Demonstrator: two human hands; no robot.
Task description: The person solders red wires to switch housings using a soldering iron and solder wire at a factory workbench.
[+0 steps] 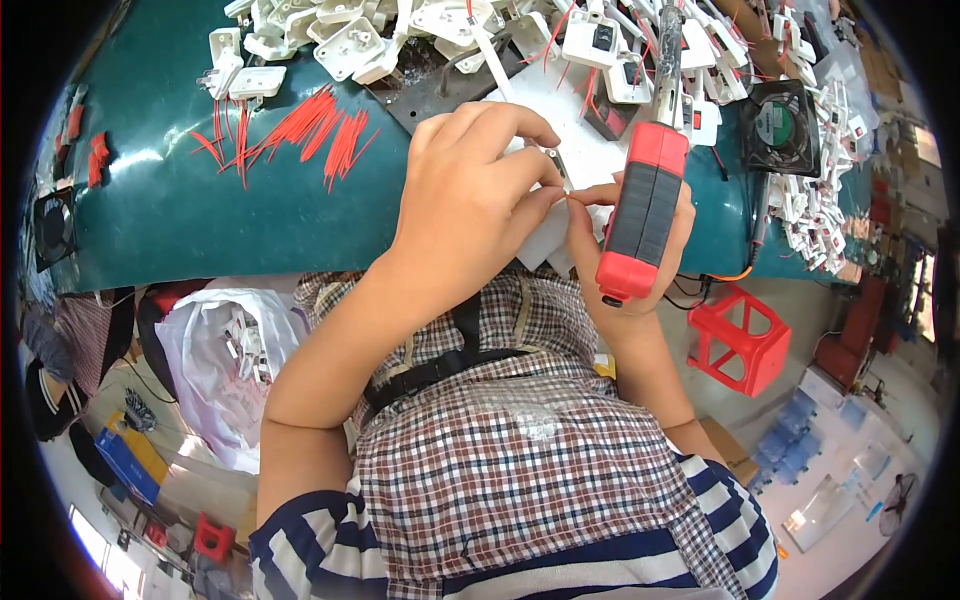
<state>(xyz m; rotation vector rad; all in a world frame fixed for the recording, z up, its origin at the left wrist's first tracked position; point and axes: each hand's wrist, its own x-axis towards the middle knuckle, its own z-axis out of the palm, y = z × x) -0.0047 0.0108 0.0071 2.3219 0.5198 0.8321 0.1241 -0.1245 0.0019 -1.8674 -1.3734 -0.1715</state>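
My left hand (468,185) is over the green table near its front edge, thumb and fingertips pinched together. Whatever lies between those fingertips is too small to make out. Close against them are the thumb and forefinger of my right hand (588,240). That hand also grips a red and black soldering gun (645,205), its metal barrel pointing away from me. Under the hands lies a white sheet (545,235), mostly covered by them. Left of my hands, thin red wires (305,125) are spread in loose bunches on the table.
White plastic housings (350,48) pile up along the far side, some with black switches (603,38). A small black fan (783,128) stands at the right. Below the green table (330,235) are a white plastic bag (215,375) and a red stool (740,345).
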